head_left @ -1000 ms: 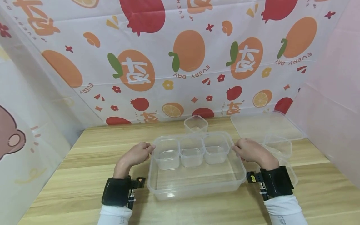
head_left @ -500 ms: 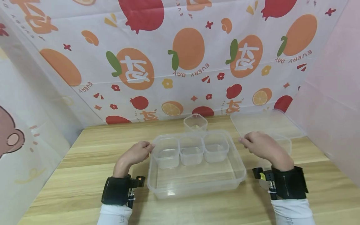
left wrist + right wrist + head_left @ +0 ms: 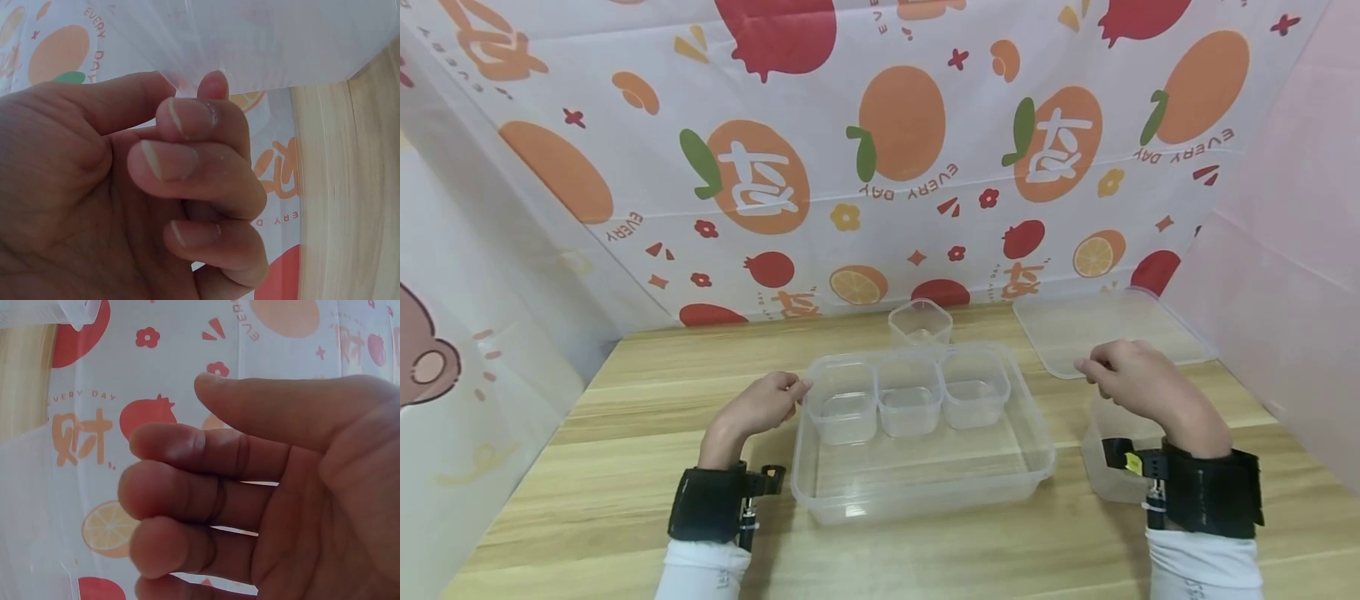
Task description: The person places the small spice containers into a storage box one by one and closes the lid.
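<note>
A large clear plastic container stands on the table, with three small square clear tubs in a row along its far side. At its left far corner my left hand pinches the rim between thumb and forefinger; the left wrist view shows the container's corner at those fingertips. My right hand hovers apart from the container on its right side, fingers loosely bent and holding nothing. Below that hand and wrist is another clear tub, partly hidden.
One more small clear tub stands behind the large container. A flat clear lid lies at the back right of the wooden table. A fruit-print cloth hangs along the back edge.
My right hand has let go of the large container's right rim and moved right, over the tub there. My left hand stays at the left corner; the containers look still.
</note>
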The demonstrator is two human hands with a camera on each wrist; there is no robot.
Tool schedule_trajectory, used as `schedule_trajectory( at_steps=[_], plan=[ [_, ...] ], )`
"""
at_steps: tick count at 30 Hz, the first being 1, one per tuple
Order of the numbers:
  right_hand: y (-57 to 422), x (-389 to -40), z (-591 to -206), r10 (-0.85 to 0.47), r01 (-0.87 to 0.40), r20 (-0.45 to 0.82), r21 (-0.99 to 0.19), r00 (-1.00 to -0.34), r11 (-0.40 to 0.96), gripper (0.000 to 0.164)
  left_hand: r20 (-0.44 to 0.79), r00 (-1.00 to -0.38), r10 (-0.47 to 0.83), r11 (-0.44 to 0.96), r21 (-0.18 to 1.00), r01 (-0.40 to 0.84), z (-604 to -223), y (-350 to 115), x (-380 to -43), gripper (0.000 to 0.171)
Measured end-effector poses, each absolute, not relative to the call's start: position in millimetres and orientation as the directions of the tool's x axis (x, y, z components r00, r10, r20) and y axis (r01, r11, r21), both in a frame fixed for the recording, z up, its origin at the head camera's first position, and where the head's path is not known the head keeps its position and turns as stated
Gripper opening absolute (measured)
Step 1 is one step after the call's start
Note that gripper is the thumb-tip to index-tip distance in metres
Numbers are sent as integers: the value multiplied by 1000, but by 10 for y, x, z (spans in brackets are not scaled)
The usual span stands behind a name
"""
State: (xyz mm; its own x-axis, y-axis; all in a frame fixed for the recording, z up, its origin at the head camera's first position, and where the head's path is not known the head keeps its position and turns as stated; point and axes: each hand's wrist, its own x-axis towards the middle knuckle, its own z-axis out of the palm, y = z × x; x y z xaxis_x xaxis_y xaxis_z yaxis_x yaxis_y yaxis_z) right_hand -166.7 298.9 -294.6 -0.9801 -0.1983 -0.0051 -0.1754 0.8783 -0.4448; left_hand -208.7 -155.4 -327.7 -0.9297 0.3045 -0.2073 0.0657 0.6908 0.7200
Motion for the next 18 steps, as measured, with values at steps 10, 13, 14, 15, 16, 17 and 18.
schedule_trajectory(
  at_steps=[10,13,14,15,16,17,18],
  plan=[
    [3189,-1606,-2962,-182,-145,-38,-461,-982,875,25,-222,-925,308,686,725,54,-3277,-1576,-2083,34],
    [3252,-1589,-2957,-172,-130,-52,-453,-984,882,26,-214,-924,316,679,731,63,-3264,-1580,-2085,36],
    [3268,-1584,-2956,-169,-126,-56,-450,-984,884,27,-210,-924,320,677,733,67,-3260,-1580,-2085,36],
    [3280,-1580,-2955,-168,-124,-59,-447,-984,886,28,-209,-924,320,675,735,68,-3256,-1581,-2086,36],
    [3290,-1576,-2955,-164,-118,-67,-448,-984,886,29,-208,-924,321,674,736,68,-3252,-1578,-2085,36],
    [3298,-1573,-2955,-163,-114,-72,-448,-984,887,30,-206,-925,321,673,736,70,-3251,-1577,-2086,36],
    [3302,-1572,-2955,-163,-111,-78,-449,-984,887,31,-205,-925,321,673,736,71,-3251,-1576,-2086,36]
  ],
)
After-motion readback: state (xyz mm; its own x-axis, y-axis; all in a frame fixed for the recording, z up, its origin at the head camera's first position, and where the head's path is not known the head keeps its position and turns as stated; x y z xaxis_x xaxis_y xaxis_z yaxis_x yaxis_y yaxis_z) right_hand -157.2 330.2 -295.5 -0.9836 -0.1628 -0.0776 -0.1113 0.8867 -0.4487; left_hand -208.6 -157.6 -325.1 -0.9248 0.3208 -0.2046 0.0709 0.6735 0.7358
